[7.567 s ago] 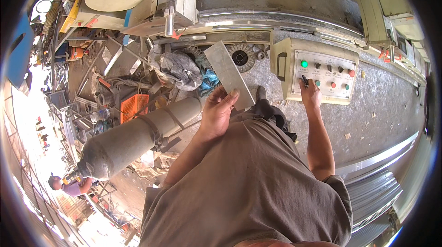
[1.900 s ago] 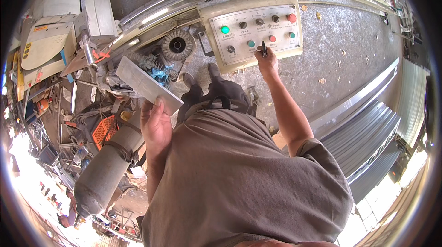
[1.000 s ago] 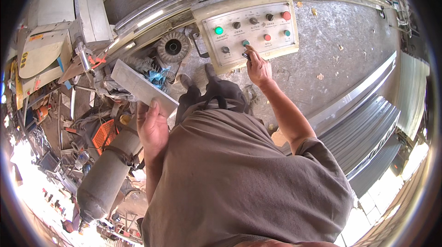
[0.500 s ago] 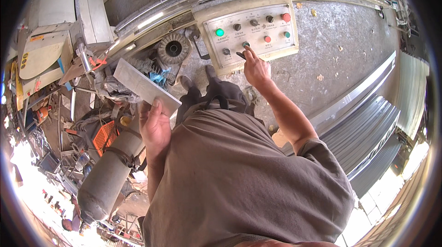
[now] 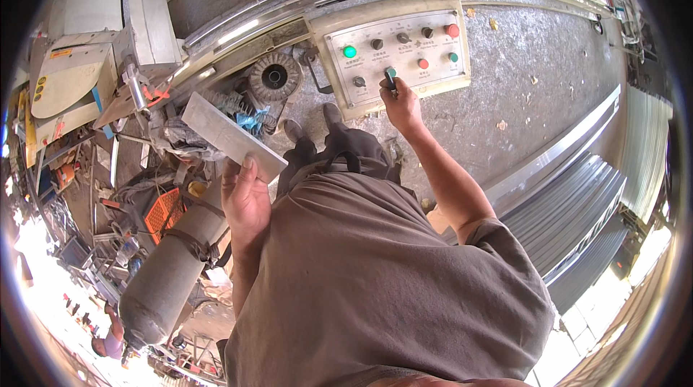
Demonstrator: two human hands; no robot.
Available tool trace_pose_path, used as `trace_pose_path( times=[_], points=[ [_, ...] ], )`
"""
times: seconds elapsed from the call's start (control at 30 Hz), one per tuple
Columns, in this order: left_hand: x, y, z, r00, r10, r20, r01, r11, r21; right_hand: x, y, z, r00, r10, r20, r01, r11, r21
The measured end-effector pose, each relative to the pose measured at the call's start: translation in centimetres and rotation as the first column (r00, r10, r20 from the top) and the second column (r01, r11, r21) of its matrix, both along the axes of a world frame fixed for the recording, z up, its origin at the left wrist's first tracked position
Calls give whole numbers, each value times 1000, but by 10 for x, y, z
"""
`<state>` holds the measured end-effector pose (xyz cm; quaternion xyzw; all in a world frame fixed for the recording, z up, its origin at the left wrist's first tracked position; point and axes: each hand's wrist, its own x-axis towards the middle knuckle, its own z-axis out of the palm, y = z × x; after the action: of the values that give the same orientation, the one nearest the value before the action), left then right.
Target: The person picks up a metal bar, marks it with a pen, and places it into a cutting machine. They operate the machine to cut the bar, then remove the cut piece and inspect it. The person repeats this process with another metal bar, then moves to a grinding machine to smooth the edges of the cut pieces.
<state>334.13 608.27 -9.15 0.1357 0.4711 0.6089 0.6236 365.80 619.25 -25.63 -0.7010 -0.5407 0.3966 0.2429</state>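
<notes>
My left hand (image 5: 247,198) grips one end of a flat light-grey metal plate (image 5: 229,134), thumb on its upper face. The plate slants up and away to the left. At the lower edge of the control panel (image 5: 339,42), my right hand (image 5: 402,107) is closed around a small dark stick-like thing (image 5: 392,84). Its kind does not show. The thing's far end lies at a green button (image 5: 390,72); whether it touches cannot be told. Red and green buttons and black knobs surround it, and a larger green button (image 5: 350,51) looks lit.
A grey gas cylinder (image 5: 162,282) lies slanted at my left, beside an orange crate (image 5: 162,212). A round ribbed part (image 5: 274,76) sits near my feet. Long metal profiles (image 5: 570,203) are stacked at right. Beige machinery (image 5: 79,69) stands far left; another person (image 5: 110,344) shows lower left.
My right hand has drawn slightly back from the button, and the dark thing has swung from pointing left to pointing up at the button. My left hand holds the plate nearly still.
</notes>
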Motion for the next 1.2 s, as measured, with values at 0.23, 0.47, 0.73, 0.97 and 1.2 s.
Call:
trace_pose_path(
  times=[0.23, 0.47, 0.73, 0.97, 1.2],
  points=[
    [-6, -6, -9, 999, 36, -4, -36, 999, -4, -1, 4, -8, 999, -39, -28, 36, 994, -102],
    [-8, -7, -9, 999, 48, -8, -48, 999, 12, -4, 3, -12, 996, -59, -65, 53, 994, -94],
    [-11, -9, -10, 999, 51, -1, -51, 999, 2, -3, 7, -14, 998, -30, -64, 24, 995, -101],
    [-10, -9, -4, 998, 61, -22, -60, 998, 15, -7, 14, -13, 995, -28, -99, 22, 998, -59],
    [-8, -7, -1, 998, 66, -6, -66, 997, 29, -9, 9, -20, 998, -13, -55, 9, 997, -81]
  ],
)
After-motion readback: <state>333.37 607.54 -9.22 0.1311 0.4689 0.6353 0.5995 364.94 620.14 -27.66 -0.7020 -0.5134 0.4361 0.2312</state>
